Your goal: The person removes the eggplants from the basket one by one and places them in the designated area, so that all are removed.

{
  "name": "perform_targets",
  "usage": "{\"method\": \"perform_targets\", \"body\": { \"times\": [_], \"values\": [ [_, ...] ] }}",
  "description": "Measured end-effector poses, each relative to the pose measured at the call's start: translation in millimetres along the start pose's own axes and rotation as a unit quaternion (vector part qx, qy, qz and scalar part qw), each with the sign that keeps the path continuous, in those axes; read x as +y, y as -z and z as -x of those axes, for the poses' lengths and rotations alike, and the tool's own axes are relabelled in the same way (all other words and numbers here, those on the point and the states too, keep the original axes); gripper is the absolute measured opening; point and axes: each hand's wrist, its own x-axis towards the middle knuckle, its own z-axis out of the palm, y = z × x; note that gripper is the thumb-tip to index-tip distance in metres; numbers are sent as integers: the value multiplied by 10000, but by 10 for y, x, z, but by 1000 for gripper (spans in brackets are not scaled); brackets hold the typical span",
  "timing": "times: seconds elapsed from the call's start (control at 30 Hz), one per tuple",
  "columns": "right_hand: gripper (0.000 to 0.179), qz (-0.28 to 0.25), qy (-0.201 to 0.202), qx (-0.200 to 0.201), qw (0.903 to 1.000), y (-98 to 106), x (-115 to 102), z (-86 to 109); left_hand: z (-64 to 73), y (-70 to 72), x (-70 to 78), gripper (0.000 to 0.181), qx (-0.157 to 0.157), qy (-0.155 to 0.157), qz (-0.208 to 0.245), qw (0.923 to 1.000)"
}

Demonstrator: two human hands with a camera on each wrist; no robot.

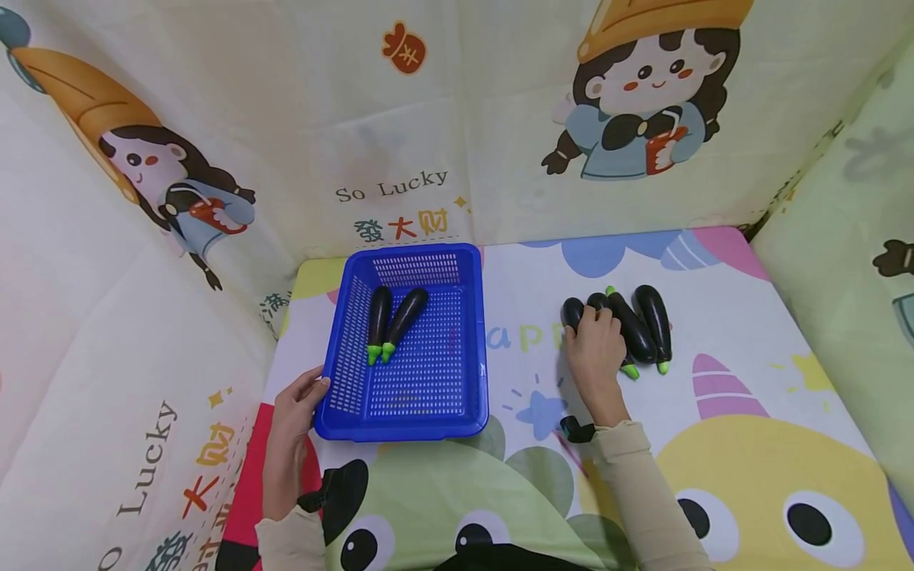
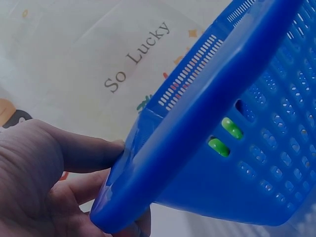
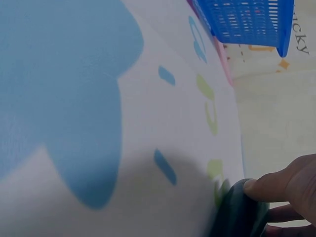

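A blue plastic basket (image 1: 403,432) with slotted walls stands on the left of the table. My left hand (image 1: 289,420) grips its rim near the front left corner; in the left wrist view, the thumb and fingers (image 2: 86,153) lie on either side of the rim. Two toy eggplants (image 1: 405,321), black with green tips, lie side by side inside the basket. On the right, my right hand (image 1: 596,349) reaches over a group of several eggplants (image 1: 631,329) and pinches a dark one (image 3: 239,212), with the thumb on its end. My fingers partly hide that group.
A printed cloth (image 1: 535,476) with cartoon figures covers the table. Patterned curtains (image 1: 500,198) hang behind the table and along both sides. Between the basket and the eggplant group lies a stretch of the cloth with printed letters (image 1: 531,338).
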Motion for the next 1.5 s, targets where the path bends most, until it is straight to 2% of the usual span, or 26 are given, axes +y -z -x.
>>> {"method": "perform_targets", "body": {
  "times": [0.57, 0.93, 1.33, 1.5],
  "values": [
    [44, -77, 1, 43, 10000, 18, -11, 43, 20, -4, -11, 54, 57, -23, -53, 10000],
    [46, -508, -56, 4, 9987, 132, -113, 41, 22, 0, -10, 55, 44, -29, -104, 9999],
    [49, -865, -176, -544, 9946, 230, -285, -6, 10, 2, 9, 54, 28, -26, -29, 10000],
    [52, -1357, 113, -813, 9873, 272, -369, -37, 5, -1, 8, 55, 20, -57, -38, 10000]
  ]
}}
